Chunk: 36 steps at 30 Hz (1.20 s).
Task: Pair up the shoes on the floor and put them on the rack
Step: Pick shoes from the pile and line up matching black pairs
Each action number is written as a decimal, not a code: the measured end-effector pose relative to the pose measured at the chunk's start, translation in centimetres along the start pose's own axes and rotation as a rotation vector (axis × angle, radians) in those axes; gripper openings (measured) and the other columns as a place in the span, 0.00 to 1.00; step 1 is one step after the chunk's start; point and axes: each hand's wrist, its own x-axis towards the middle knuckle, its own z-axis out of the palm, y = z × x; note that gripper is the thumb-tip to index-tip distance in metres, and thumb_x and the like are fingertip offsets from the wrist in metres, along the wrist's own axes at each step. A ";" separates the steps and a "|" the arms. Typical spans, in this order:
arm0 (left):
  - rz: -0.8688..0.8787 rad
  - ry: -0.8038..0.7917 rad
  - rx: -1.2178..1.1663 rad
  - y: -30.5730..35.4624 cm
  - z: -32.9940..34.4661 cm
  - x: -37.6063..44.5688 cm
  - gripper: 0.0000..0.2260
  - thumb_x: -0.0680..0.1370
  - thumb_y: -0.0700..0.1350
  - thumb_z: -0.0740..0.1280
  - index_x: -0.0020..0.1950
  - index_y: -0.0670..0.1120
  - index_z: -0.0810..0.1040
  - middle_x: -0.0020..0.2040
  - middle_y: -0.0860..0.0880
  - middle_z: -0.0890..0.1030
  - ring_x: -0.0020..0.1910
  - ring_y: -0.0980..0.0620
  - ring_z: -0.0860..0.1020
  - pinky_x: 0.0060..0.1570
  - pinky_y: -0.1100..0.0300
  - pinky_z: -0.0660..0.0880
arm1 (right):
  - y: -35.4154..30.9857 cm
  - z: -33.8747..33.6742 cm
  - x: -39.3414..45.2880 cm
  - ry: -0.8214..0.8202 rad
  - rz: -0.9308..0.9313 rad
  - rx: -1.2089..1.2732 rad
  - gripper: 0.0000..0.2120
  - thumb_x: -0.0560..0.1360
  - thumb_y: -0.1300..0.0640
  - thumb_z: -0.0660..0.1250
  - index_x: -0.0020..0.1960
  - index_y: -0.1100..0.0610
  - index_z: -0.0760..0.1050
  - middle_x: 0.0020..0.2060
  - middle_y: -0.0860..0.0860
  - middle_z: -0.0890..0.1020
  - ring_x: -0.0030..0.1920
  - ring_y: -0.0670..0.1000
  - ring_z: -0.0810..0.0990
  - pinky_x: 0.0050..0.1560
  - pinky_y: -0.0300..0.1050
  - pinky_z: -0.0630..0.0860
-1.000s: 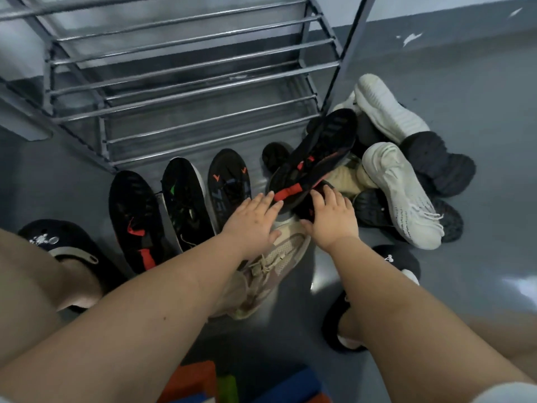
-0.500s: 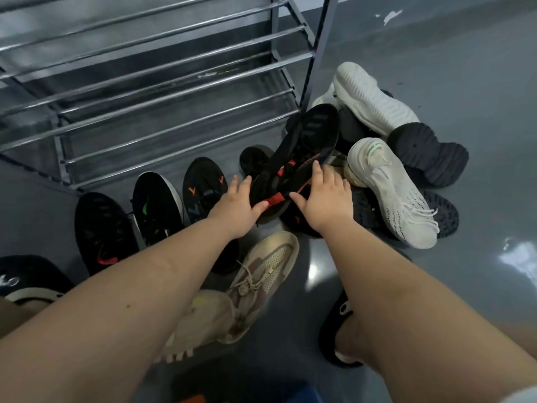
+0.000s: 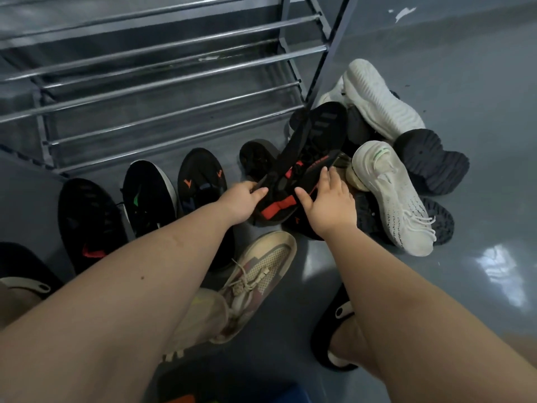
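Note:
A black shoe with red trim [image 3: 315, 146] lies tilted on the pile by the rack's right post. My left hand [image 3: 242, 200] pinches its near left edge, and my right hand [image 3: 329, 203] rests on its right side with fingers spread. Three black shoes stand in a row to the left: one with a red mark [image 3: 88, 222], one with a green mark [image 3: 146, 196], one with orange marks [image 3: 202, 181]. A beige shoe [image 3: 261, 269] lies under my left forearm. White knit shoes [image 3: 392, 196] [image 3: 380, 97] lie on the right.
The metal shoe rack [image 3: 162, 82] fills the upper left, its bars bare. Dark-soled shoes [image 3: 433, 158] lie upturned at the right of the pile. My feet in black slippers [image 3: 334, 324] stand on the grey floor. Bare floor stretches to the right.
Both hands reached forward from the beige shoe to the black shoe with red trim. The left hand's fingers have closed on its edge, and the right hand has settled on its side.

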 end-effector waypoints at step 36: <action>-0.658 0.497 -0.167 -23.7 -8.6 -13.8 0.26 0.79 0.56 0.60 0.70 0.41 0.64 0.67 0.37 0.69 0.66 0.38 0.69 0.66 0.49 0.67 | -20.3 9.2 -6.4 -0.539 -0.061 0.863 0.31 0.73 0.56 0.72 0.73 0.53 0.64 0.58 0.48 0.78 0.61 0.51 0.76 0.66 0.46 0.71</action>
